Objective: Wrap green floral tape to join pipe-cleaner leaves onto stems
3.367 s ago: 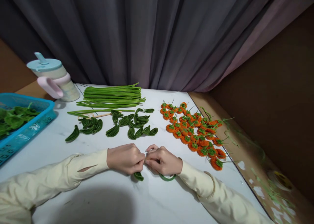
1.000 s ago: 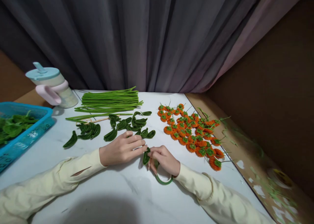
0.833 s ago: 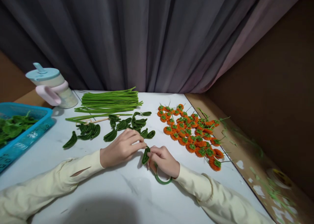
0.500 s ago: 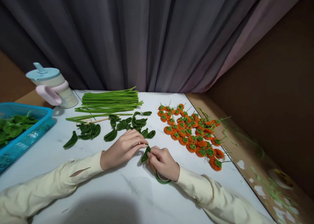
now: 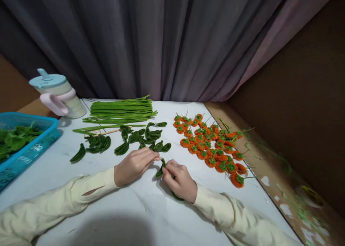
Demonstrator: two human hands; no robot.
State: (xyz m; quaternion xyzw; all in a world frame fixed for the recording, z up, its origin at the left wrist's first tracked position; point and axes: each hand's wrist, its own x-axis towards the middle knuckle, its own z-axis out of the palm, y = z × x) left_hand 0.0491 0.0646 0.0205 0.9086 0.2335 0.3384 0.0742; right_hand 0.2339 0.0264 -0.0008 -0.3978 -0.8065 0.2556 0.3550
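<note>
My left hand (image 5: 134,164) and my right hand (image 5: 180,179) meet near the middle of the white table (image 5: 107,217). Between their fingertips is a small green pipe-cleaner leaf (image 5: 160,169), pinched by both hands. A green ring of tape (image 5: 176,196) peeks out from under my right palm. Just beyond my hands lie several loose green leaves (image 5: 134,137), the nearest of them a finger's width from my left fingertips.
A heap of orange pipe-cleaner flowers (image 5: 210,145) lies at the right. A bundle of green stems (image 5: 121,109) lies at the back. A mug with a blue lid (image 5: 58,93) stands at back left. A blue basket (image 5: 25,149) with green pieces sits at the left edge.
Both hands moved a little away from me and closer together on the leaf. My right hand rolled over the tape ring, covering most of it.
</note>
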